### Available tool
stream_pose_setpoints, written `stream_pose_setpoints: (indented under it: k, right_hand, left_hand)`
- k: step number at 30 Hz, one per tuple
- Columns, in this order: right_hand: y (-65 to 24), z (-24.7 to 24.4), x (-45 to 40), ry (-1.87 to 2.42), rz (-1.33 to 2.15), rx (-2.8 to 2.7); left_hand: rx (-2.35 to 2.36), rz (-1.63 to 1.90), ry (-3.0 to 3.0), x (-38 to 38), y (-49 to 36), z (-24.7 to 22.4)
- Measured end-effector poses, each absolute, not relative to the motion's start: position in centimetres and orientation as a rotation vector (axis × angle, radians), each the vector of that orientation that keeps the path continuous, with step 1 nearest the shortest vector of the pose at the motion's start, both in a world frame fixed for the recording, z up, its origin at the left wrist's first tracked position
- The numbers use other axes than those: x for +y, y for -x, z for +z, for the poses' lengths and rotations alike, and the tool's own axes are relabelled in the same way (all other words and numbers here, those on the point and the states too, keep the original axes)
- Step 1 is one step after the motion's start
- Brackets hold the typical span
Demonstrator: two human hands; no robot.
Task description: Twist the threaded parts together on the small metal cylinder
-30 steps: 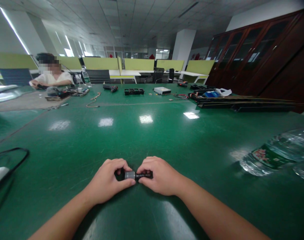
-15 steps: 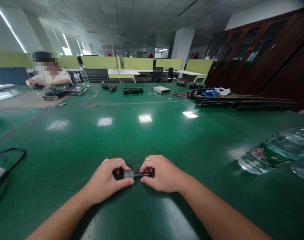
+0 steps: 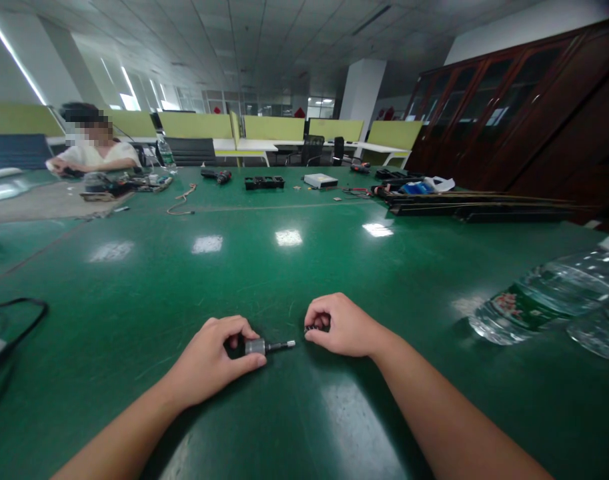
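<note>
My left hand (image 3: 217, 357) is closed around a grey metal cylinder (image 3: 255, 347), thumb on the near side and fingers on the far side. A thin dark shaft (image 3: 277, 346) with a silvery tip sticks out of the cylinder toward the right, lying level just over the green tabletop (image 3: 254, 273). To the right of that tip and apart from it, my right hand (image 3: 341, 327) pinches a small dark ribbed piece (image 3: 311, 329) that looks like a coil spring. Fingers hide most of the ribbed piece.
Two large water bottles (image 3: 544, 300) lie at the right. A black cable (image 3: 31, 300) curls at the left edge. Across the table sit a power drill (image 3: 217, 176), a black tray (image 3: 264, 183), a white box (image 3: 321, 181) and dark rails (image 3: 434, 203). A person (image 3: 97, 150) sits at far left.
My right hand has drawn the ribbed piece off the shaft and moved right and slightly away from me. The shaft's silvery tip now shows. My left hand keeps hold of the cylinder.
</note>
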State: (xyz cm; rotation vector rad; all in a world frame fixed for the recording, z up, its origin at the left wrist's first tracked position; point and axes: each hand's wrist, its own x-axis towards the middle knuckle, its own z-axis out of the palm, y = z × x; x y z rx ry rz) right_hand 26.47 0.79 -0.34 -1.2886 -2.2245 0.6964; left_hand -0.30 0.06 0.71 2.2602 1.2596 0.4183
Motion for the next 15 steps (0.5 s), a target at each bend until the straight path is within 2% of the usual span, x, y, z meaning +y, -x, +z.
stream_pose_setpoints:
  k: [15]
  right_hand:
    - [-25.94, -0.44, 0.52, 1.230, 0.749, -2.279]
  left_hand:
    - [1.284, 0.414, -2.242, 0.00, 0.27, 0.83]
